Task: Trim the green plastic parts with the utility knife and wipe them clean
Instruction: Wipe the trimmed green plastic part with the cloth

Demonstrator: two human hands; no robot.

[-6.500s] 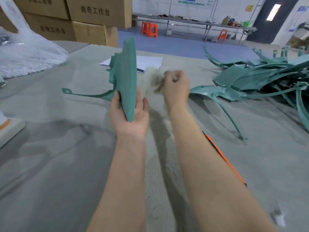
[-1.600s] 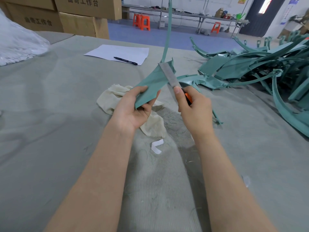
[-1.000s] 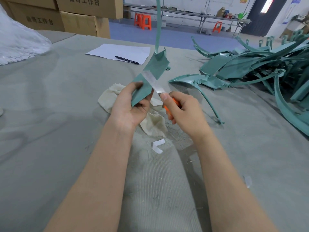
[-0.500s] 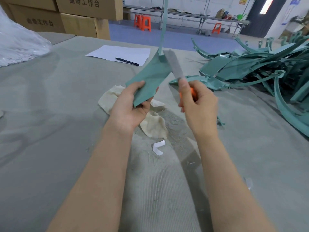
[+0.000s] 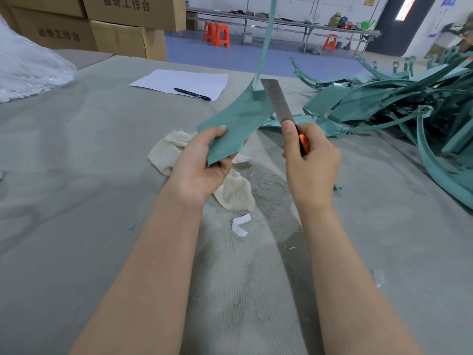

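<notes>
Left hand (image 5: 202, 167) pinches the low corner of the green part (image 5: 235, 124), mid-frame above the rag (image 5: 230, 188) | right hand (image 5: 311, 162) is closed around the knife (image 5: 277, 101), blade on the part's right edge | part looks thin, light, bendy; hold it near the cut.

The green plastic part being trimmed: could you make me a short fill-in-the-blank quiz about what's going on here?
1. The left hand holds the green plastic part, while the right hand holds a utility knife with an ____ handle.
2. The cream cloth lies on the table under the ____ hand.
3. The black pen rests on a sheet of ____.

Missing words: orange; left; paper
</notes>
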